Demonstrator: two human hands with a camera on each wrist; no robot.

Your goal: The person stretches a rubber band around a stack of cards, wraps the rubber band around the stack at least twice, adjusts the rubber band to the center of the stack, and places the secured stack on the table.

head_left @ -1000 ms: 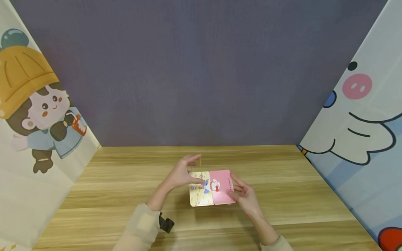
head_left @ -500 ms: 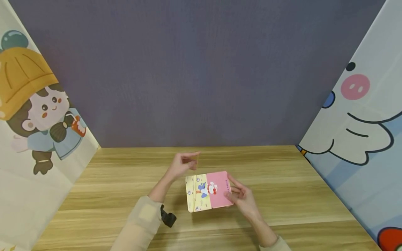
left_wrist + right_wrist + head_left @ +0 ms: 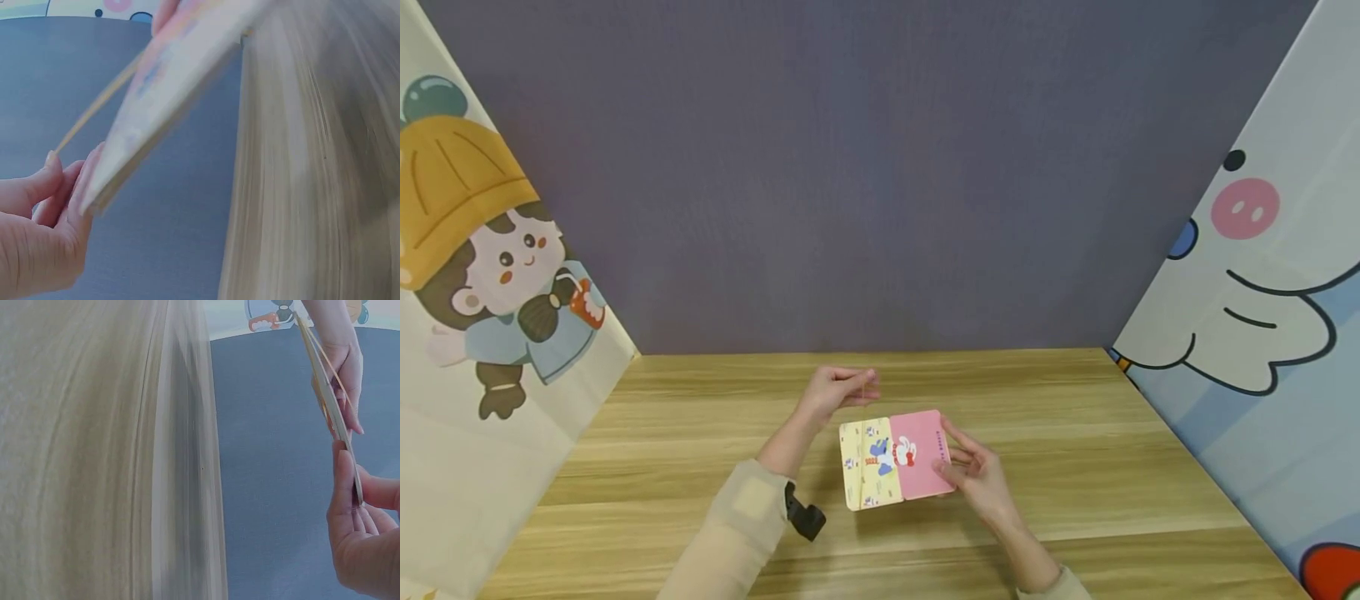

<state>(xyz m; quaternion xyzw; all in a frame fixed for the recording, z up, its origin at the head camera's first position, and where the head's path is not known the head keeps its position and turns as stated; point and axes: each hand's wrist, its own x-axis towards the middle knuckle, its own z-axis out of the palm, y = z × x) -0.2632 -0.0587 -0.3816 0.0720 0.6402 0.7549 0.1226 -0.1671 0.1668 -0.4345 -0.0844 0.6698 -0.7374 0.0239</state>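
At left, we see the left hand (image 3: 831, 394) with thumb and fingertips pressed together on a thin elastic band (image 3: 100, 102), stretched away from the cover of a yellow-and-pink notebook (image 3: 892, 462). The notebook is held aloft, tilted, above the wooden table (image 3: 647, 492). We judge it light and fairly stiff, its smooth cover perhaps a little slippery, the band springy and apt to snap back; a pinch by the edge, clear of the band, should suit it. At right, the right hand (image 3: 983, 483) grips the pink edge, thumb on the cover, the other fingers partly hidden behind.
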